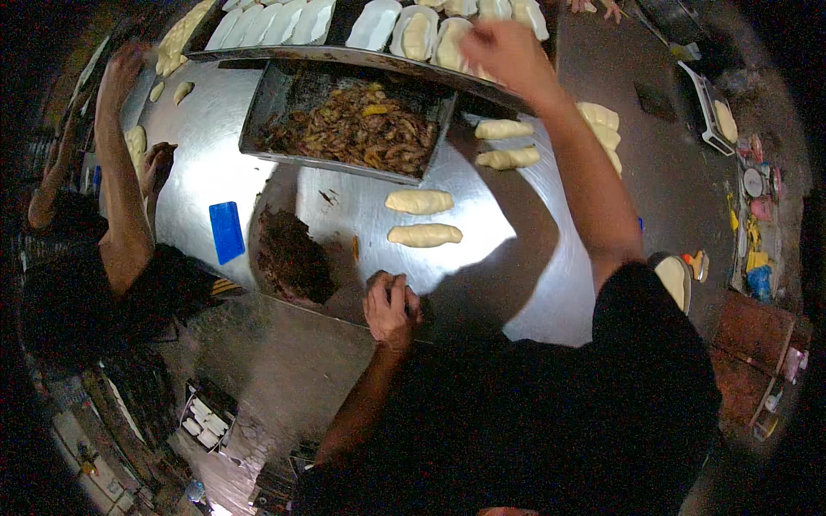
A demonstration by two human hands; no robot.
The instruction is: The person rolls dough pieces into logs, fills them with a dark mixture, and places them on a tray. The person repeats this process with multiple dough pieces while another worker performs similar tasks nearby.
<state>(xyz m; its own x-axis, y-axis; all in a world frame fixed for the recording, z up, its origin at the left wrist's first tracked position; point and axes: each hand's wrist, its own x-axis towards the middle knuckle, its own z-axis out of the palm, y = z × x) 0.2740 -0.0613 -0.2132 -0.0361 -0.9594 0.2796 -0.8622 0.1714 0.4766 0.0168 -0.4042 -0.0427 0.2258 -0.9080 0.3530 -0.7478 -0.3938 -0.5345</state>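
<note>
My right hand (500, 55), blurred, reaches over the near edge of a dark tray (290, 55), beside a filled dough roll (450, 48) in a white paper liner. Whether its fingers hold anything is unclear. My left hand (389, 306) is at the table's near edge with curled fingers; something dark shows by them, too indistinct to name. To its left lies a mound of dark brown filling (293, 258). Ahead of it, two pale dough rolls (423, 219) lie parallel on the metal tabletop (477, 222). Two more dough rolls (506, 145) rest nearer my right forearm.
A metal pan (255, 126) of brown filling pieces sits below the tray. White paper liners (268, 26) fill the tray's left part. A blue scraper (226, 232) lies left. Another person's arm (122, 161) works there; dough pieces (600, 132) lie right.
</note>
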